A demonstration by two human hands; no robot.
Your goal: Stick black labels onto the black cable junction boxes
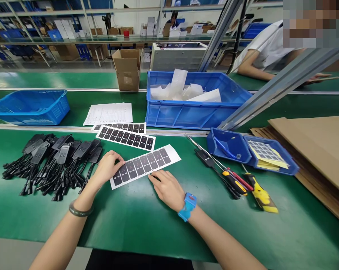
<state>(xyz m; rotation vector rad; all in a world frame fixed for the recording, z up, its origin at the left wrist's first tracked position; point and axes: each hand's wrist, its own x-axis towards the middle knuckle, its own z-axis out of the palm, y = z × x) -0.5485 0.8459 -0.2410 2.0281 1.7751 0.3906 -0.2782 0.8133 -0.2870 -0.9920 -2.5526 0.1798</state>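
Note:
A white sheet of black labels [143, 165] lies at a slant on the green bench in front of me. My left hand [109, 167] is at its left end, thumb and fingers closed together on the upper edge. My right hand [168, 189] rests by the lower edge near the middle, fingertips touching or just beside the paper, with fingers loosely apart and nothing visible in them. Just behind lies another label sheet [126, 137], partly covering a further one [135, 128]. Left of my left hand is a pile of black controllers with cables [64, 153].
Right of my hands lie screwdrivers [236, 182], a single black controller [205, 157] and a yellow-handled tool [260, 195]. Small blue trays [228, 146], flat cardboard [312, 146], a large blue bin [186, 112], a blue basket [31, 108] and a metal post [270, 90] surround the workspace. A co-worker's arm [255, 69] is beyond.

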